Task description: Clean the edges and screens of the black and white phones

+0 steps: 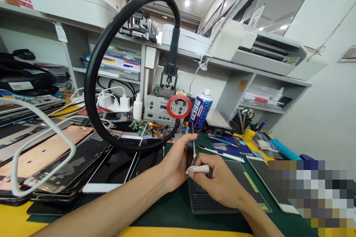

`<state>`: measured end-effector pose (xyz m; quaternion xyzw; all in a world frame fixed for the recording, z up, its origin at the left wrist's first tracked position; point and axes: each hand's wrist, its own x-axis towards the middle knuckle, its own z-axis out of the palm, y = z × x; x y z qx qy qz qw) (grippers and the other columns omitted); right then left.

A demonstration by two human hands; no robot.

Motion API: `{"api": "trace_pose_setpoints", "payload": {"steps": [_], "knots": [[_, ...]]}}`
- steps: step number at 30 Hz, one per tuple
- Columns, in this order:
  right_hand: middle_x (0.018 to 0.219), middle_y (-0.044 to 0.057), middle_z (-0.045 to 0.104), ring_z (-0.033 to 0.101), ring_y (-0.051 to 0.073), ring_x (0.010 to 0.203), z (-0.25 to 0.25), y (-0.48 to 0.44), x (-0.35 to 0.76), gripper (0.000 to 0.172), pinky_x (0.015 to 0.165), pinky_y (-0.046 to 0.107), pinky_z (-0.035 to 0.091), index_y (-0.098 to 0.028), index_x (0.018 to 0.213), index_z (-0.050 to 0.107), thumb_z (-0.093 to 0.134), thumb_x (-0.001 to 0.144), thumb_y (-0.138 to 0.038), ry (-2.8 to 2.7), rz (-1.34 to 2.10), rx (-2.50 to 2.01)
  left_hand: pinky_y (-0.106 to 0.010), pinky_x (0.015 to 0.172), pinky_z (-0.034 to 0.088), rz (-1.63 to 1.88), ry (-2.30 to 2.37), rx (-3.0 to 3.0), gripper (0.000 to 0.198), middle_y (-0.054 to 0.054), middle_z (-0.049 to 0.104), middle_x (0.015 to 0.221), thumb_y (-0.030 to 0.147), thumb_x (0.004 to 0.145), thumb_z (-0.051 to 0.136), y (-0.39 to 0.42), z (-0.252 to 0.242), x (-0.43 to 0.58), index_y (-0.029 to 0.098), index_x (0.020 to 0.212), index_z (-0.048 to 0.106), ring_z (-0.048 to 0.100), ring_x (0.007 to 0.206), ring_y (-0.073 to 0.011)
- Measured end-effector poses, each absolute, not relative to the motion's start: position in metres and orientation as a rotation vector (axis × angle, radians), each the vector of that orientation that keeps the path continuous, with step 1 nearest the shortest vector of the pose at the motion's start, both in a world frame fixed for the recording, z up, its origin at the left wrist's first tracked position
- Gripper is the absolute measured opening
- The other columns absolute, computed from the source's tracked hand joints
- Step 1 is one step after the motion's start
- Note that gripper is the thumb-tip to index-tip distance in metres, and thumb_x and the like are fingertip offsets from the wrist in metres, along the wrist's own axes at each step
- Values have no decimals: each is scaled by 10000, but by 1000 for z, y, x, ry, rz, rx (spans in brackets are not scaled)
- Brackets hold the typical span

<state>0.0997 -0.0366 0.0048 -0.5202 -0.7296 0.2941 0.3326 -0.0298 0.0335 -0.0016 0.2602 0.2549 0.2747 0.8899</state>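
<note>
Tilted nearly on edge, a dark smartphone is gripped in my left hand, with the thumb along its upper edge. My right hand pinches a folded white cloth or tissue against the phone's lower edge. Most of the phone's face is turned away from view. Below both hands lies a dark textured mat, with a flat dark item partly hidden by my right hand. Just beyond the mat rests a white toothbrush with dark bristles.
A thick black hose loops up from the hot-air station. Beside it stand a blue spray can and a white bottle. Phone and tablet parts pile up at left. A white tablet lies at right.
</note>
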Motion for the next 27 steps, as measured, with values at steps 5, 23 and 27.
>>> {"api": "trace_pose_setpoints", "payload": {"steps": [5,23,27], "knots": [[654,-35,499,406,105,610,5,-36,99,216,568,244,304,-182,695,506,603,877,-244,-1881,747,-1358,-235,466,399,581,563,554,348,51,486,561,485,756,699,32,1,-31,155,743,589,480,479,-110],[653,-35,522,440,99,587,-5,-32,98,243,546,225,331,-190,671,501,679,804,-290,-1782,666,-1248,-248,463,476,676,731,593,310,14,543,595,439,741,755,30,6,-29,160,739,621,546,488,-138],[652,-41,528,457,99,587,-5,-32,98,248,541,223,334,-194,675,488,676,797,-299,-1809,679,-1320,-252,451,482,688,738,617,309,23,533,566,432,721,775,31,4,-27,164,734,623,539,462,-138]]}}
